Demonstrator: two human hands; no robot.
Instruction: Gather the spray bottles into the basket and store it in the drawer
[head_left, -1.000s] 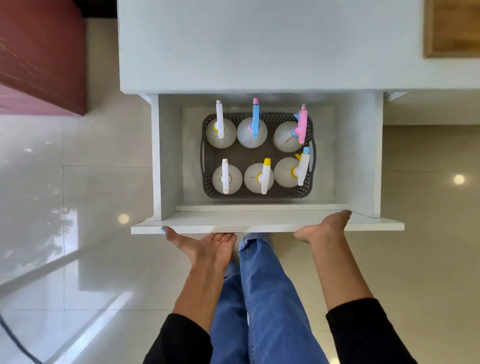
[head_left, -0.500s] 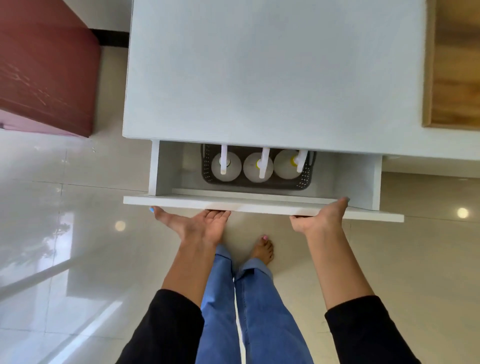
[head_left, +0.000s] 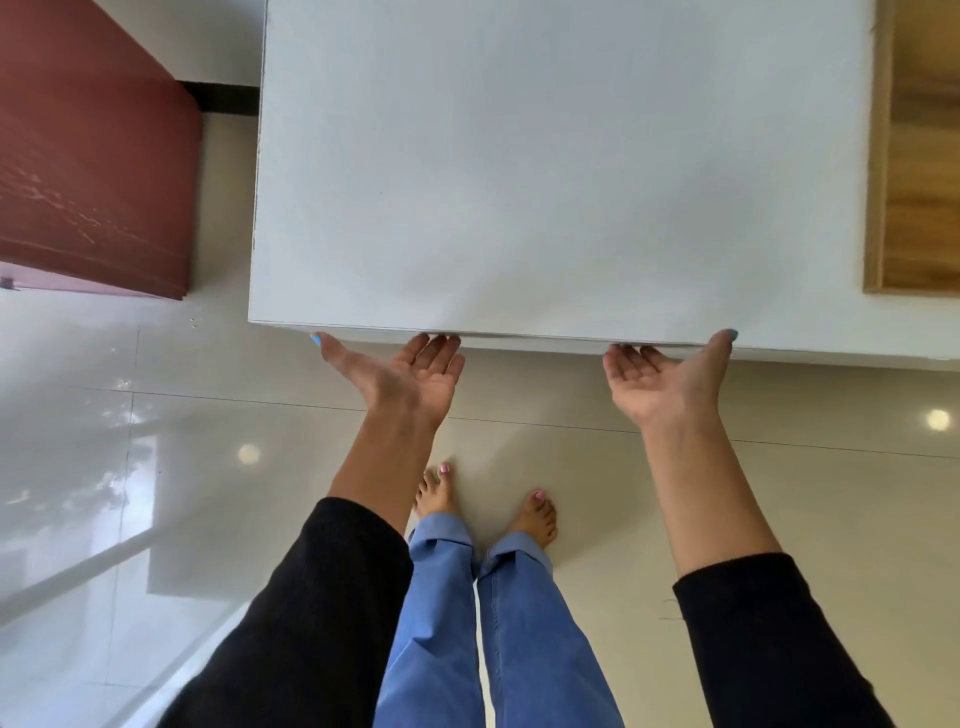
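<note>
Both hands sit at the near edge of the white tabletop (head_left: 561, 171), palms turned up and fingers straight, their tips tucked under the overhang where the drawer front should be. The left hand (head_left: 402, 371) has its thumb spread out toward the left corner, and the right hand (head_left: 665, 376) mirrors it with the thumb raised toward the right; neither hand grips or curls round anything, they only press. No drawer opening, basket or spray bottles show from above, so the drawer is most likely pushed fully home with the basket inside it, though the overhang hides the front panel and a small remaining gap cannot be ruled out. The relation that matters is simple: the drawer lies straight ahead of both hands, away from the body, its long axis running left to right along the tabletop edge, and the two hands are about equally near it, spaced evenly either side of the middle. The task looks finished or one last nudge short. Bare feet (head_left: 535, 517) stand on the tiled floor (head_left: 779, 493) below.
</note>
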